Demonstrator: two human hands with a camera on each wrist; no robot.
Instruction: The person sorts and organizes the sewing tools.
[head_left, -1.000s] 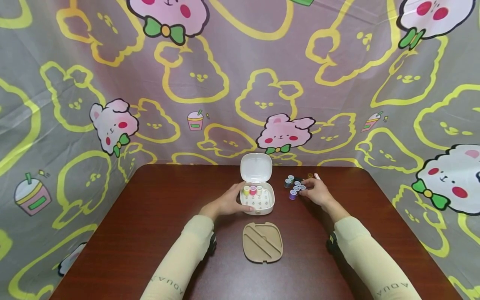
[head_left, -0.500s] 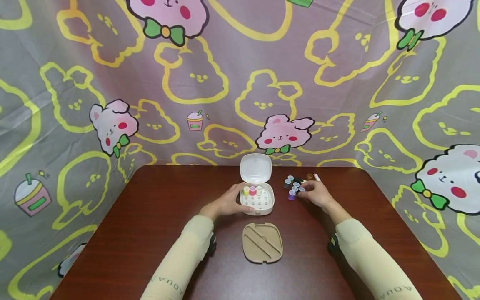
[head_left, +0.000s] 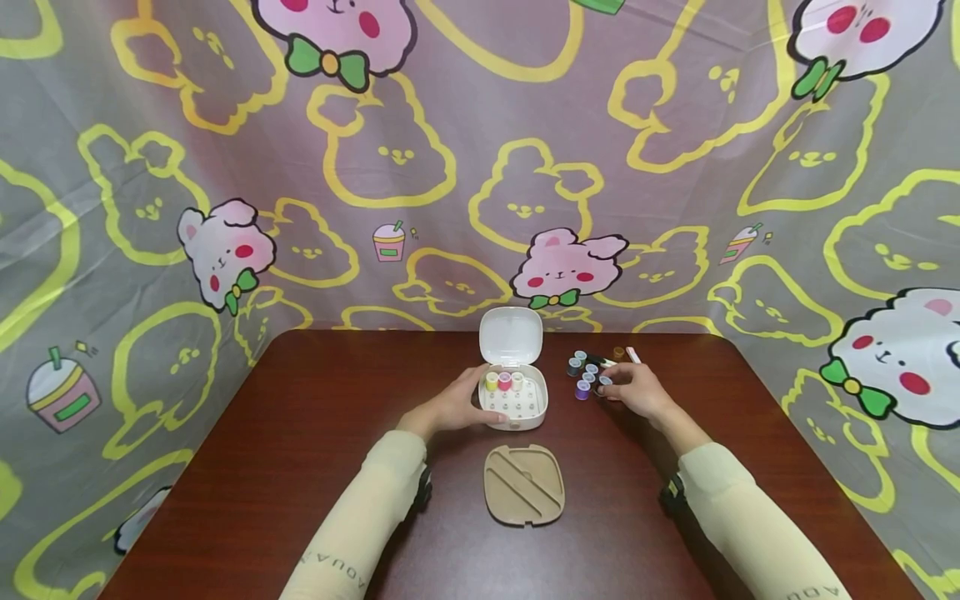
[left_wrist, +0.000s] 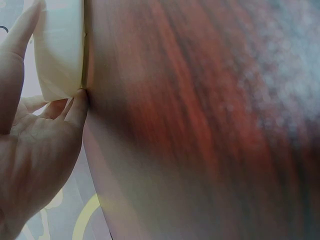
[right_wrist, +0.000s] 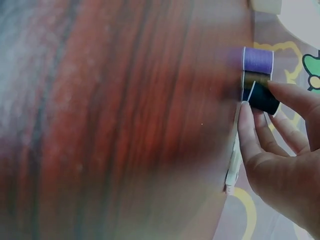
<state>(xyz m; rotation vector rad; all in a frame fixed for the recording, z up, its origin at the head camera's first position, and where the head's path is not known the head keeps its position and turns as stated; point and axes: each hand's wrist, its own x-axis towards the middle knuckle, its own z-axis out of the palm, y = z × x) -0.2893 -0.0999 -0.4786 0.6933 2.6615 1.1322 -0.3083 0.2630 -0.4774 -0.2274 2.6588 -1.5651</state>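
Note:
My left hand (head_left: 456, 403) holds the left side of a white sewing box (head_left: 543, 408), thumb at the front and fingers behind. The box's lid (head_left: 512, 335) stands raised. Inside, yellow, pink and cream thread spools (head_left: 505, 382) line the back row, with bare pegs in front. At the right, my right hand (head_left: 636, 390) pinches a dark thread spool (right_wrist: 264, 99) between thumb and fingers. It is tilted in the right wrist view, close to a purple thread spool (right_wrist: 258, 60) and a brown one (right_wrist: 256, 79). The left wrist view shows the box wall (left_wrist: 60, 50) between thumb and fingers.
A beige tray (head_left: 523, 486) with a diagonal bar lies in front of the box. Several more spools (head_left: 575, 365) stand left of my right hand. Behind it are a small brown spool (head_left: 618, 352) and a white stick-like item (head_left: 633, 355). Patterned cloth hangs behind the table.
My right hand has shifted slightly toward me, and the dark spool now stands a little more apart from the cluster. My left hand and the box have stayed in place.

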